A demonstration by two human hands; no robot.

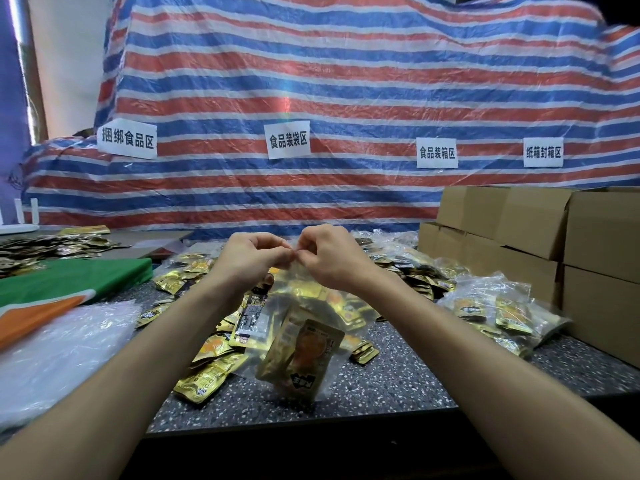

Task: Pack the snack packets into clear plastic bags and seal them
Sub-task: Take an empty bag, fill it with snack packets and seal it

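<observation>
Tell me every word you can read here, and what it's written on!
"捆绑食品区": leftmost white paper sign on the red, white and blue striped plastic tarp.
"食品装袋区": second white paper sign, same tarp.
"食品装箱区": third white paper sign.
"纸箱封箱区": rightmost white paper sign.
Print on the gold foil snack packet in the clear plastic bag: too blurred to read.

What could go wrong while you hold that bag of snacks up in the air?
The left hand and right hand only pinch the clear bag at its top; a slip before it seals could spill the gold packet inside. It would probably land among the loose packets and get mixed up.
</observation>
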